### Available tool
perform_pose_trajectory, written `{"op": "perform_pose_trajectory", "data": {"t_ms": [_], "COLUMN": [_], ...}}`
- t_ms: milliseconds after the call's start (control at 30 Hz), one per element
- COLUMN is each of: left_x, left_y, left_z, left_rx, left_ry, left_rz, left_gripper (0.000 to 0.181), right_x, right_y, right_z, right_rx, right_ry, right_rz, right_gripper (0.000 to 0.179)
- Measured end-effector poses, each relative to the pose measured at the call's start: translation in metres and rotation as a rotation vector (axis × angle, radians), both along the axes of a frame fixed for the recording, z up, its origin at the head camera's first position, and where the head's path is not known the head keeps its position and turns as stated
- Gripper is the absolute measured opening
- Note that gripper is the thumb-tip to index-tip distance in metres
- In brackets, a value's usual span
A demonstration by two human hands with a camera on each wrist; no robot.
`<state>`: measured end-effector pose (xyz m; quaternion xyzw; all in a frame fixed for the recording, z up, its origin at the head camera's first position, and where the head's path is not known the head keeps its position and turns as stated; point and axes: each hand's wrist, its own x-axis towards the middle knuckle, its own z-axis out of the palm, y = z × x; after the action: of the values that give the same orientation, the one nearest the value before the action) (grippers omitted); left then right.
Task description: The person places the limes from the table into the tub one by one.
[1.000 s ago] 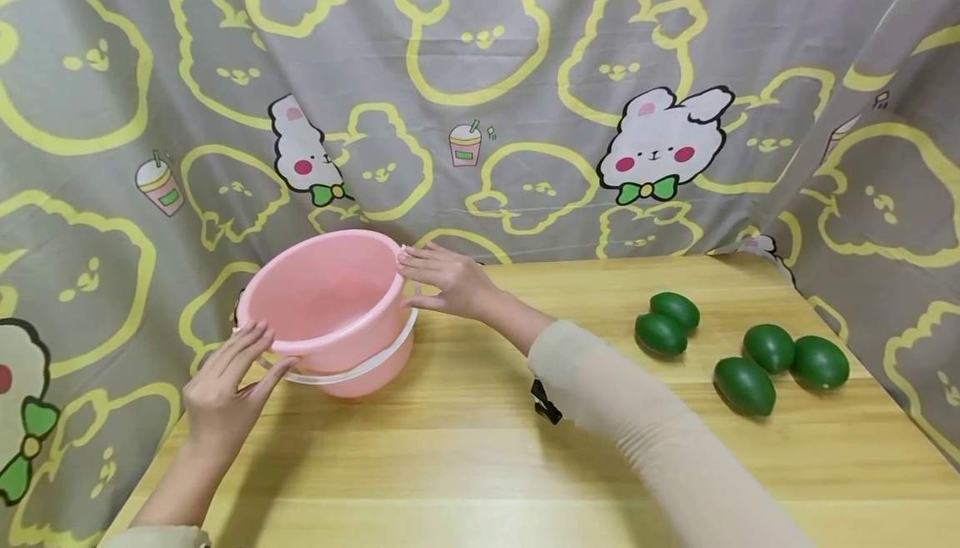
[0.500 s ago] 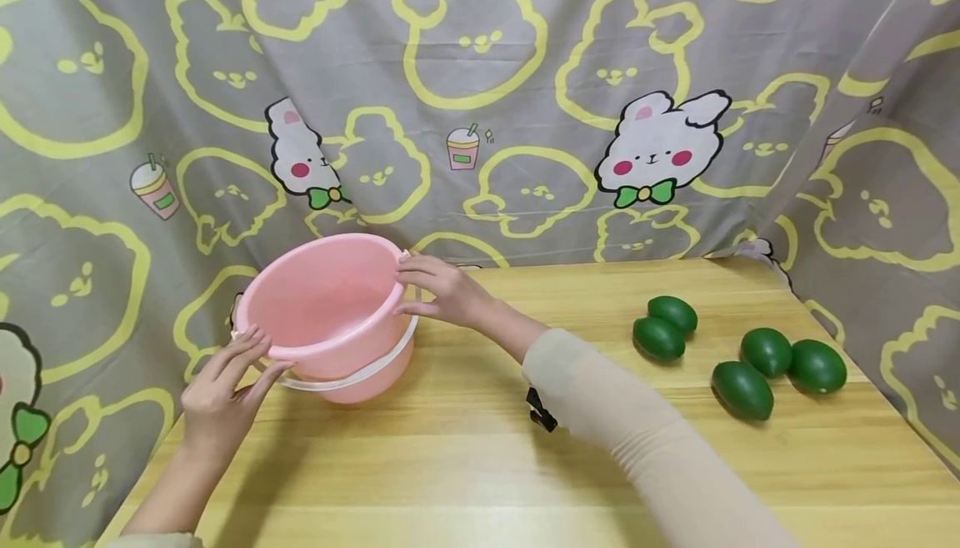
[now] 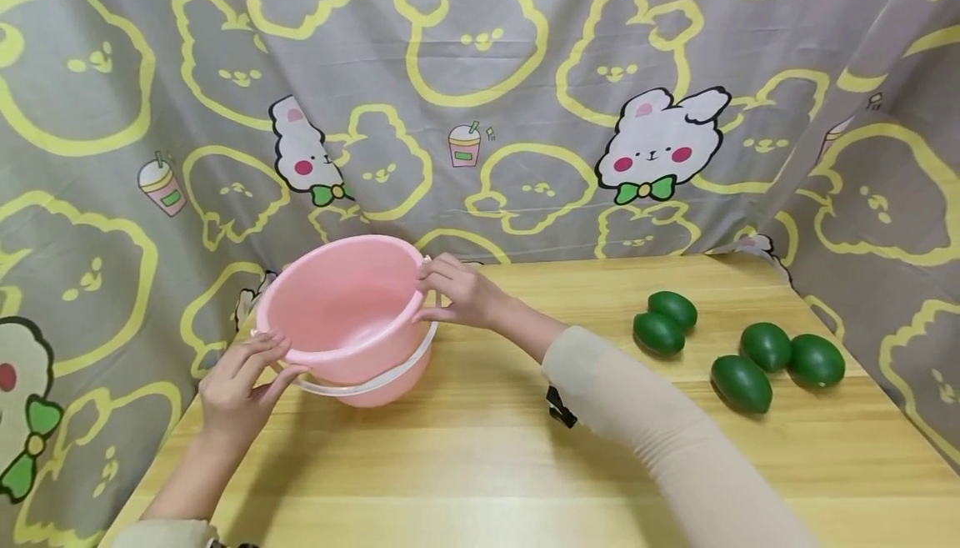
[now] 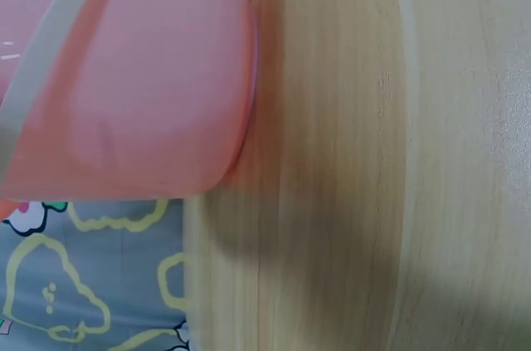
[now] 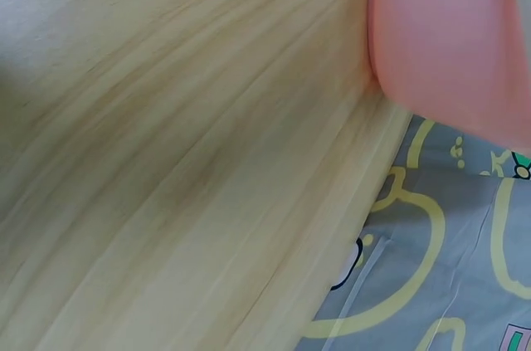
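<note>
A pink plastic bucket (image 3: 352, 302) stands at the left of the wooden table in the head view, its mouth facing up toward the camera. Its white handle (image 3: 390, 377) hangs down across the front. My left hand (image 3: 236, 385) grips the near-left rim, fingers over the top and thumb against the outside. On the right side of the rim, my right hand (image 3: 465, 291) holds on the same way. Both wrist views show the bucket's side (image 4: 158, 77) and lower wall (image 5: 448, 44) close to the tabletop; neither hand appears there.
Several dark green, egg-shaped fruits lie at the right of the table, a pair (image 3: 663, 324) behind and a cluster (image 3: 765, 356) in front. A grey patterned curtain (image 3: 525, 72) hangs along the table's back and sides. A black clip-like piece (image 3: 561, 408) shows under the right sleeve.
The bucket has shifted a little to the right and slightly toward me, both hands moving with it and keeping their hold on the rim. The green fruits have stayed put.
</note>
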<state>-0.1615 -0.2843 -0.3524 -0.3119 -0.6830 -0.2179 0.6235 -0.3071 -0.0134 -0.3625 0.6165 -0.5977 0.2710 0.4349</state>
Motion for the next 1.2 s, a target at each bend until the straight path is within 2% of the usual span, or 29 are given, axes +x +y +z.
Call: {"op": "perform_pose_trajectory", "data": {"t_ms": [267,433,633,900,1200], "left_x": [-0.001,-0.003,-0.010,-0.015,-0.013], "left_y": [0.007,0.011,0.009,0.010,0.023], "left_z": [0.003,0.003,-0.002,-0.009,-0.004], "left_rx": [-0.016,-0.040,-0.055,-0.051,-0.047], "left_ry": [0.059,0.058,0.065,0.043,0.003], "left_rz": [-0.074,-0.108,-0.146,-0.149,-0.148], "left_gripper": [0.047,0.047,0.045,0.045,0.050], "right_x": [0.004,0.005,0.005,0.011,0.020], "right_y": [0.009,0.016,0.024,0.031,0.043], "right_z": [-0.003,-0.007,-0.009,-0.007,-0.008], "right_rx": [-0.018,-0.024,-0.019,-0.020,-0.035], "right_ry": [0.052,0.056,0.052,0.076,0.075], "right_rz": [-0.006,-0.019,-0.032,-0.062,-0.120], "right_gripper": [0.046,0.047,0.048,0.048,0.053]}}
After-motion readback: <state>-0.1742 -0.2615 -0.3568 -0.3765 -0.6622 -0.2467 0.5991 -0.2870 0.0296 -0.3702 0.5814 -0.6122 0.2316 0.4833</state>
